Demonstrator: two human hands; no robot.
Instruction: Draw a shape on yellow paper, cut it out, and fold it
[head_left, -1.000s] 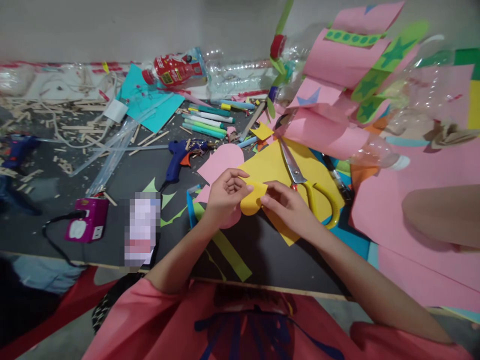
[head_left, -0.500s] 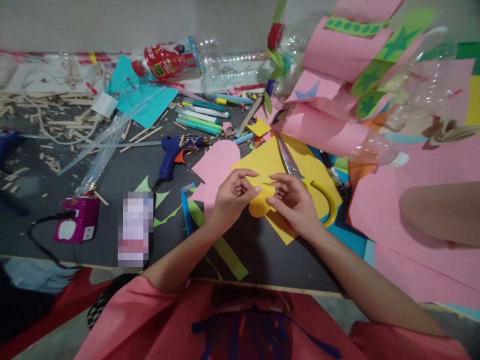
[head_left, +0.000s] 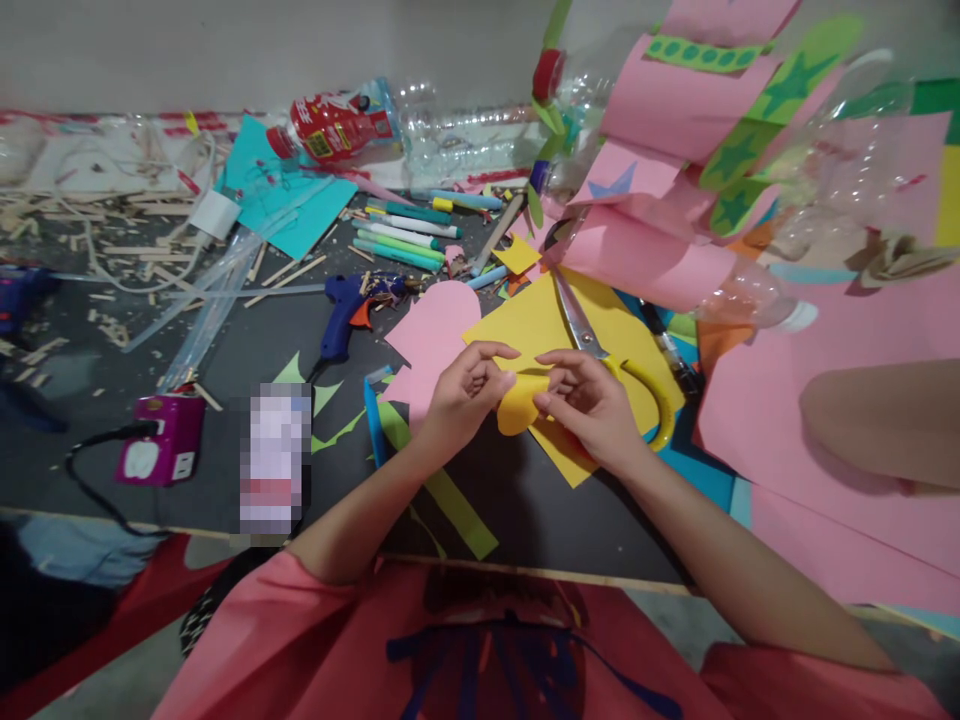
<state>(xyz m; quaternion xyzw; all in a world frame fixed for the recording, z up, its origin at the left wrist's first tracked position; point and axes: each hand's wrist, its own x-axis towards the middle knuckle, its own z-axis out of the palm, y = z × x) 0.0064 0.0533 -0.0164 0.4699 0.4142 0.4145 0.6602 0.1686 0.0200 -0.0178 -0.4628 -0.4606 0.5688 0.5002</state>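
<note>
Both the left hand (head_left: 463,398) and right hand (head_left: 592,408) pinch a small yellow paper cutout (head_left: 517,410), which uneven pulling could tear.

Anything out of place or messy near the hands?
Left hand and right hand pinch a small yellow cutout, intact. Wooden sticks lie strewn across the table's far-left side; a red-labelled bottle lies on its side at the back.
</note>
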